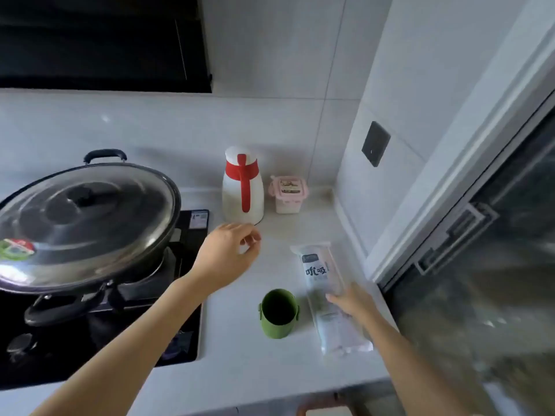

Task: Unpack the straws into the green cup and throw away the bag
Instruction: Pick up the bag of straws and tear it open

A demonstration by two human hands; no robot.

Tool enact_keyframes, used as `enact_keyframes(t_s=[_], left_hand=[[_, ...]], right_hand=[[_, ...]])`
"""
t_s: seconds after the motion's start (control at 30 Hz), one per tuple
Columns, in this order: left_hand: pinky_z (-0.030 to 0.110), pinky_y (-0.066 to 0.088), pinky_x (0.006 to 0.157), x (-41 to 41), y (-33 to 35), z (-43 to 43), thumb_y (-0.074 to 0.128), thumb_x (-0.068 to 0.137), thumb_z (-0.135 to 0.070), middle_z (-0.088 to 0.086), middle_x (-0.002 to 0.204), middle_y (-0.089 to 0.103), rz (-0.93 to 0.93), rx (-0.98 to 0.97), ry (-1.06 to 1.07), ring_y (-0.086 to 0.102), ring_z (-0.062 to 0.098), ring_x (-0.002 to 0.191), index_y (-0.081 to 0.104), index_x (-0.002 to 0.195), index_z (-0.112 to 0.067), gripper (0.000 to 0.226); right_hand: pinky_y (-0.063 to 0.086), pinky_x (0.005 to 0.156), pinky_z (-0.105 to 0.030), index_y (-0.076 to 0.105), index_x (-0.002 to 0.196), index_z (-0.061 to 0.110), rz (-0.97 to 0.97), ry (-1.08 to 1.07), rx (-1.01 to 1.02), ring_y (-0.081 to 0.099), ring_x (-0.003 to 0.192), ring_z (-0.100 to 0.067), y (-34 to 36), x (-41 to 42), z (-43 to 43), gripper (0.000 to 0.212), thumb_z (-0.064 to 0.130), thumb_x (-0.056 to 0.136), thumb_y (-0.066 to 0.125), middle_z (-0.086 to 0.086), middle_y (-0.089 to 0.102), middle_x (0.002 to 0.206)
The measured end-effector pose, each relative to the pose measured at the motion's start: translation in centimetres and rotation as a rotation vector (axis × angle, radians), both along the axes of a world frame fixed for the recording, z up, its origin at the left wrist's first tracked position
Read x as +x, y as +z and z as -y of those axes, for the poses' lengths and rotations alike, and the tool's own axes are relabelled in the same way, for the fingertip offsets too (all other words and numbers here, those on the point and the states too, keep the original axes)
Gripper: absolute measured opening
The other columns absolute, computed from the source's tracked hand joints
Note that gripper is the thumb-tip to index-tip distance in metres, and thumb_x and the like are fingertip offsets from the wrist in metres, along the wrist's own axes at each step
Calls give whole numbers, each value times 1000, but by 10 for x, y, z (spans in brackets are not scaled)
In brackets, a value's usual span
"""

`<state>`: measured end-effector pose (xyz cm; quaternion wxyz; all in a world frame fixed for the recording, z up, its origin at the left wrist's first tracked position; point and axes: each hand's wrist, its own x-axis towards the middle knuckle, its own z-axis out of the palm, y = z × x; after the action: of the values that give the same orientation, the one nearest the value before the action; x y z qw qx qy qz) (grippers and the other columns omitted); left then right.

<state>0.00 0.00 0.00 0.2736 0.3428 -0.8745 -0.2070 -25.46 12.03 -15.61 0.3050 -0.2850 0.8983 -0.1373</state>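
Flanking bag (pixel 327 298): green cup (pixel 277 313) left, thermos (pixel 242 190) & pink box (pixel 287 194) behind.

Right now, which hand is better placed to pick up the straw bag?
The right hand: it already rests on the straw bag lying beside the green cup. The left hand hovers empty in front of the white jug, farther from the bag.

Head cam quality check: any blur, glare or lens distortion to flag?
Head view: wide-angle bowing bends the window frame and the white countertop edge; bright glare streaks on the glass wok lid; overall soft focus, print on the clear plastic straw bag only partly legible; right hand slightly smeared; flat daylight, faint shadows.
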Motion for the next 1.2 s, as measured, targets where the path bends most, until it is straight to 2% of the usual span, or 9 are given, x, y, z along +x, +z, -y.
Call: enact_keyframes(t_s=[0.1,0.23,0.47,0.63,0.73,0.83,0.93,1.07,1.2], left_hand=[[26,45,66,-5,-18,23,62,81,-15,-6,79,63,25,72,-4,54,13,75,64,85,-17,5],[25,45,67,-14,-42,39,62,82,-15,-6,80,63,48,162,-4,55,12,76,63,84,-20,5],[33,50,70,-40,-64,47,59,85,-17,0,85,65,105,265,42,58,18,80,62,88,-15,5],[38,45,85,-70,-53,62,62,83,-35,11,115,59,84,380,178,53,30,104,50,120,-13,45],[41,42,89,-88,-35,75,50,86,-45,12,127,54,154,365,113,50,35,111,45,128,-12,54],[38,50,78,-94,-14,80,52,89,-35,9,94,67,17,434,112,64,33,86,62,108,-11,33],[35,53,64,-97,-1,76,56,89,-21,7,71,68,-68,382,102,65,28,60,70,89,-13,16],[30,46,62,-103,12,75,59,87,-21,9,75,69,20,229,7,61,28,72,71,84,-14,14],[17,42,71,-107,24,76,61,86,-14,-4,88,69,58,187,-220,58,12,82,71,91,-16,12]], right_hand=[[52,85,-35,52,122,6,105,-92,37,64,101,-28,-37,-8,4,73,43,64,78,-10,65,113],[59,66,-38,59,99,13,160,-179,21,67,74,-23,-83,-29,14,59,25,44,77,-6,70,84],[47,59,-36,48,81,21,176,-192,-211,59,70,-24,-30,-14,18,41,13,53,77,-4,58,79],[53,71,-40,53,89,27,171,-77,-490,64,81,-20,9,-5,17,46,24,50,78,3,66,83],[50,69,-23,57,93,26,184,-1,-561,63,79,-7,34,-3,21,45,15,55,80,8,67,84],[46,66,-13,57,98,21,188,42,-577,63,78,-2,49,-8,24,45,6,61,80,8,68,88],[48,83,-28,54,118,21,122,103,-516,63,99,-12,64,-14,29,55,17,68,79,7,66,110],[38,101,-31,39,139,24,70,155,-637,47,120,-8,104,-14,46,73,36,76,73,8,50,131],[44,89,-31,58,124,14,-298,421,-771,55,109,-23,153,-4,69,44,35,86,60,-2,64,121]])
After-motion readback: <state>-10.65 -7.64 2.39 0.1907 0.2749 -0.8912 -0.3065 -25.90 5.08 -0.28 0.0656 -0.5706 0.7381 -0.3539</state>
